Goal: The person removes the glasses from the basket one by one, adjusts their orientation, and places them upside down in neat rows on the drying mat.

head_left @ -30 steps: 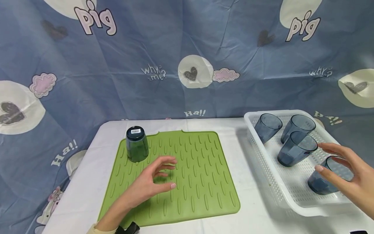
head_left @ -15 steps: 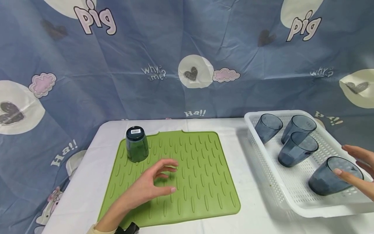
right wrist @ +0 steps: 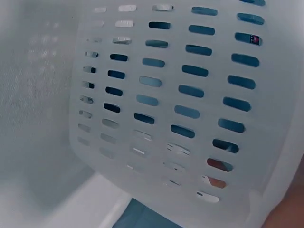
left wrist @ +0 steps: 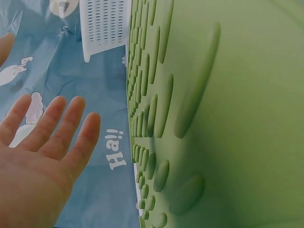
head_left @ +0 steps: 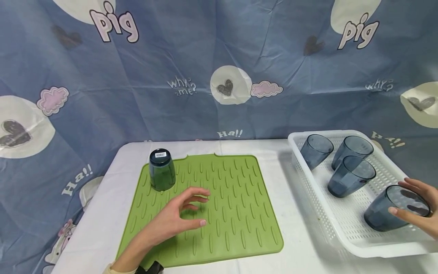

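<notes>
- Blue cartoon-print cloth (head_left: 154, 49) behind a white table (head_left: 289, 213).
- Right hand (head_left: 433, 217) was off the rim half a second ago; now thumb and fingers straddle the front glass (head_left: 378, 214) in the white basket (head_left: 376, 252), so that's probably the one getting picked.
- Left hand (head_left: 171, 220): fingers spread above the green mat (head_left: 239, 213), holding nothing.
- Right wrist cam's just slotted basket wall; only the head view catches that glass. Can't tell how firm the grip is.

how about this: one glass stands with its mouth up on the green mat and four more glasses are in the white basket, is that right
Not quite: the head view shows the glass on the green mat upside down, its base with a white label facing up. Four more glasses are in the white basket, as you say.
</notes>
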Action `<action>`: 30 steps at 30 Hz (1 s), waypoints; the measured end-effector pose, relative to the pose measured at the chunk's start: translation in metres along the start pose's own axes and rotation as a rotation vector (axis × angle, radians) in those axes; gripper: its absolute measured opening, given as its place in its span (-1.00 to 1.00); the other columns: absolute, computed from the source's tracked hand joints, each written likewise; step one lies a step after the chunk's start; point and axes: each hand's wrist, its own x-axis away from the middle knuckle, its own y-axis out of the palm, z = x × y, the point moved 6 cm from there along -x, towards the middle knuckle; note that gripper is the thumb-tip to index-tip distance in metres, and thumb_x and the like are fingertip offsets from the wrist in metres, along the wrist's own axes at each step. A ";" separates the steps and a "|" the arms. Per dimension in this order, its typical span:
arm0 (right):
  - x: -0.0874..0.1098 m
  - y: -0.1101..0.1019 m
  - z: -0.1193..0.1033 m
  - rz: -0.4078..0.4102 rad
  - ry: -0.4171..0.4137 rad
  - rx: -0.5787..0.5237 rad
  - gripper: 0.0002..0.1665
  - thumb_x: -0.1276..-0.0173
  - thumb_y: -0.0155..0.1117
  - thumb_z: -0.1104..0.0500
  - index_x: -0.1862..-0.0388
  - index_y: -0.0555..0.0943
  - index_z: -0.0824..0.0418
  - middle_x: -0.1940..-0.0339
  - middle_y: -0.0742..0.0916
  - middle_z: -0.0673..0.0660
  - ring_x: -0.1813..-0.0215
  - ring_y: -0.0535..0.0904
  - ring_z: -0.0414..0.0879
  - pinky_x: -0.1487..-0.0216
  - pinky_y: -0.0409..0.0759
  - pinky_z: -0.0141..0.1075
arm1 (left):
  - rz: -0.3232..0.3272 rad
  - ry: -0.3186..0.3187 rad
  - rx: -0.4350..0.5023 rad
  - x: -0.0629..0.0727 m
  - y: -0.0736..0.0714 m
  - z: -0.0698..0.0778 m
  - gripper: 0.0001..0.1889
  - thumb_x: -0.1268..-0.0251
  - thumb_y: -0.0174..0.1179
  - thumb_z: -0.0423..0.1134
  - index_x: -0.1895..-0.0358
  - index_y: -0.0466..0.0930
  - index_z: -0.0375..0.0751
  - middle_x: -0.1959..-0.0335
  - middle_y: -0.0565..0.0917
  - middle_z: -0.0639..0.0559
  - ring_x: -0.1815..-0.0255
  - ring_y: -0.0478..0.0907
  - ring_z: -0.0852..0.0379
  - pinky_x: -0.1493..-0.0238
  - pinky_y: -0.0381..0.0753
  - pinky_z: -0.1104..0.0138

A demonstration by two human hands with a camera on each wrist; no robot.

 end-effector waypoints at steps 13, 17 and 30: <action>0.002 -0.006 0.002 0.085 0.082 -0.092 -0.01 -0.05 0.45 0.43 -0.44 0.26 0.04 0.14 0.30 -0.64 0.12 0.22 -0.70 0.10 0.16 -0.85 | -0.010 0.001 0.010 0.001 0.001 -0.003 -0.39 -0.19 0.40 -0.32 -0.29 0.41 0.13 -0.25 0.48 0.10 -0.29 0.43 -0.06 -0.23 0.47 0.02; 0.000 -0.007 0.001 0.096 0.093 -0.057 -0.08 0.01 0.50 0.41 -0.34 0.34 0.09 0.21 0.31 -0.61 0.18 0.23 -0.69 0.20 0.19 -0.83 | -0.004 0.001 0.015 0.001 0.001 -0.003 -0.39 -0.18 0.39 -0.34 -0.29 0.42 0.12 -0.26 0.48 0.09 -0.29 0.43 -0.05 -0.23 0.47 0.01; -0.004 -0.005 0.002 0.069 0.117 0.066 0.01 0.03 0.60 0.25 -0.35 0.31 0.54 0.08 0.58 0.11 0.25 0.15 -0.69 0.31 0.15 -0.77 | -0.010 0.005 0.004 0.002 0.000 -0.003 -0.40 -0.20 0.37 -0.34 -0.29 0.42 0.13 -0.25 0.49 0.10 -0.28 0.44 -0.06 -0.22 0.48 0.03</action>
